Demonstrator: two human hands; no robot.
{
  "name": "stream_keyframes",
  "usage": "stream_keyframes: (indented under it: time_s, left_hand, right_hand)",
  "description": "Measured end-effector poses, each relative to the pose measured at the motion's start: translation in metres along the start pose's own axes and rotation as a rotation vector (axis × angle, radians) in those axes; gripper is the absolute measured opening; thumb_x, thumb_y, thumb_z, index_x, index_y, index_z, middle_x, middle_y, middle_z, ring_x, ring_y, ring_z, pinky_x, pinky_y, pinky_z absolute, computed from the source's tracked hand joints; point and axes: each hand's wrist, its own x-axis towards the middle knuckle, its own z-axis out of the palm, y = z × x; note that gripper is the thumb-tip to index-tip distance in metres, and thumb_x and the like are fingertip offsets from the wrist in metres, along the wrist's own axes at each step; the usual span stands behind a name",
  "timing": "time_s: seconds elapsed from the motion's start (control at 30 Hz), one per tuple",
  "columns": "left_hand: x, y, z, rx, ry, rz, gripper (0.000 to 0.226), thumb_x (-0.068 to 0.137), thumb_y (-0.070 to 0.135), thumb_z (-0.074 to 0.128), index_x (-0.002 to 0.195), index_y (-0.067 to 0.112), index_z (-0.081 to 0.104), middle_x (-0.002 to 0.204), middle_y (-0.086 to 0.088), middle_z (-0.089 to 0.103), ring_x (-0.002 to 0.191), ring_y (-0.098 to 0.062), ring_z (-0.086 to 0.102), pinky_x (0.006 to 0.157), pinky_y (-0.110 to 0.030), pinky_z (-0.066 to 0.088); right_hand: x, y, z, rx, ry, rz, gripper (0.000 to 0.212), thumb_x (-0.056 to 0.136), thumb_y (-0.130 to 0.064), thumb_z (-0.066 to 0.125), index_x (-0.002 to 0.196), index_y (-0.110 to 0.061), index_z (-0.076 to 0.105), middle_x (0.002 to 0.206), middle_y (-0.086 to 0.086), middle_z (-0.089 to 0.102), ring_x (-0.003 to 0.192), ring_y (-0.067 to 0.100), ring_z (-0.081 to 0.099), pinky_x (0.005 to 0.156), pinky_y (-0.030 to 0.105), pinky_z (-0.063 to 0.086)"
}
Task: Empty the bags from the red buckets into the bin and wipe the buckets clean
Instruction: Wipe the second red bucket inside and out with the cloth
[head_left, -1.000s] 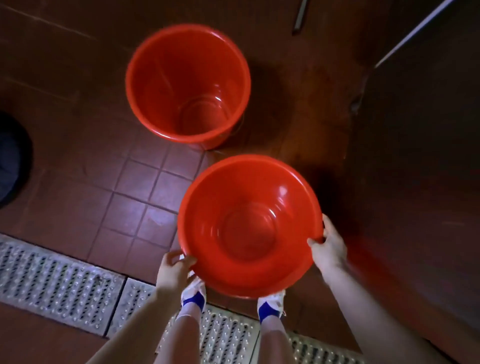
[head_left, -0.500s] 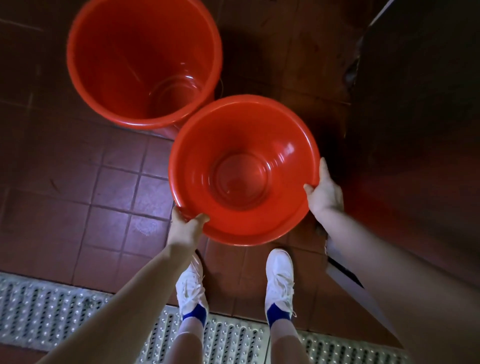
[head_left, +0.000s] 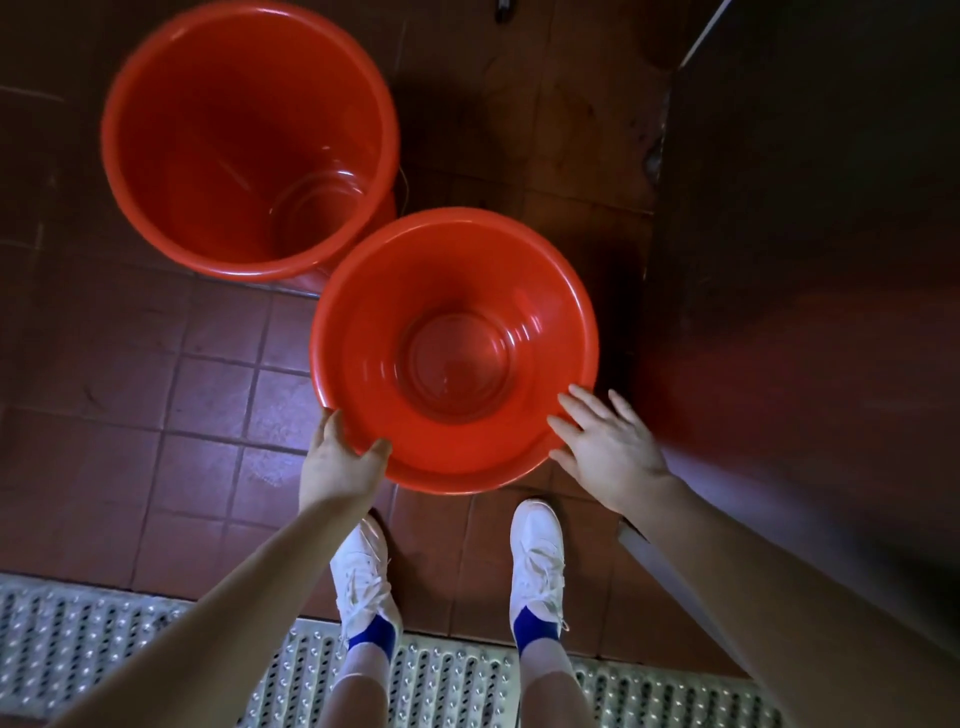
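Down on the red-brown tiled floor (head_left: 156, 364) are two red buckets, both mouth-up with their bare bottoms showing. The nearer bucket (head_left: 363, 332) sits right of centre, just beyond the person's white shoes (head_left: 537, 556). Its far-left rim overlaps the near-right side of the farther bucket (head_left: 197, 156) in this view; whether the two touch cannot be told. The farther bucket is at the far left and looks taller and deeper. The left hand (head_left: 337, 467) grasps the nearer bucket at its near-left edge, thumb hooked over the rim and fingers curled against the outer wall. The right hand (head_left: 610, 449) is released, fingers straight and spread, lying at the near-right rim with the fingertips over its edge; whether it presses the plastic or sits just off it cannot be told. A perforated metal drain grate (head_left: 104, 639) runs across the near edge under the heels, and a dark panel (head_left: 805, 260) fills the right side.
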Motion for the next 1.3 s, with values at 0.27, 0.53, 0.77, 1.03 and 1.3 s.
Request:
stream_keyframes:
  time_s: [0.27, 0.53, 0.77, 1.03, 1.3]
  left_hand:
    - [-0.043, 0.02, 0.032, 0.054, -0.146, 0.135, 0.064, 0.089, 0.034, 0.061, 0.147, 0.018, 0.037, 0.156, 0.005, 0.03, 0.125, -0.023, 0.047, 0.098, -0.033, 0.038]
    - [-0.055, 0.045, 0.055, 0.07, -0.275, 0.002, 0.067, 0.091, 0.043, 0.056, 0.15, 0.024, 0.031, 0.158, -0.001, 0.027, 0.133, -0.028, 0.043, 0.101, -0.038, 0.038]
    - [-0.011, 0.077, 0.002, 0.002, -0.126, -0.034, 0.056, 0.091, 0.034, 0.058, 0.143, 0.022, 0.04, 0.132, -0.013, 0.055, 0.109, -0.03, 0.056, 0.08, -0.032, 0.041]
    - [0.075, 0.088, -0.095, -0.133, 0.084, -0.136, 0.06, 0.092, 0.027, 0.059, 0.146, 0.017, 0.037, 0.143, -0.018, 0.043, 0.124, -0.037, 0.049, 0.101, -0.041, 0.038]
    - [0.188, 0.06, -0.168, -0.118, 0.189, -0.254, 0.074, 0.087, 0.028, 0.063, 0.151, 0.02, 0.026, 0.145, -0.024, 0.036, 0.126, -0.044, 0.044, 0.102, -0.05, 0.037]
  right_hand:
    - [-0.023, 0.037, 0.001, -0.133, -0.159, 0.134, 0.056, 0.101, -0.049, 0.027, 0.149, -0.021, 0.032, 0.161, 0.004, 0.015, 0.15, 0.018, 0.003, 0.121, 0.045, 0.003]
    - [-0.024, 0.049, -0.005, -0.111, -0.354, 0.266, 0.059, 0.1, -0.049, 0.032, 0.149, -0.017, 0.032, 0.161, 0.007, 0.015, 0.149, 0.023, 0.007, 0.12, 0.042, 0.009]
    - [0.008, 0.026, -0.077, 0.037, -0.148, 0.133, 0.049, 0.098, -0.043, 0.042, 0.143, -0.024, 0.038, 0.156, 0.005, 0.027, 0.145, 0.023, 0.021, 0.119, 0.043, 0.014]
    - [0.114, -0.039, -0.181, 0.122, 0.045, -0.047, 0.053, 0.097, -0.041, 0.045, 0.147, -0.028, 0.032, 0.158, 0.002, 0.024, 0.146, 0.023, 0.02, 0.119, 0.041, 0.015]
    - [0.244, -0.123, -0.215, 0.135, 0.052, -0.17, 0.054, 0.097, -0.033, 0.046, 0.148, -0.025, 0.032, 0.16, 0.003, 0.02, 0.148, 0.024, 0.011, 0.121, 0.043, 0.005]
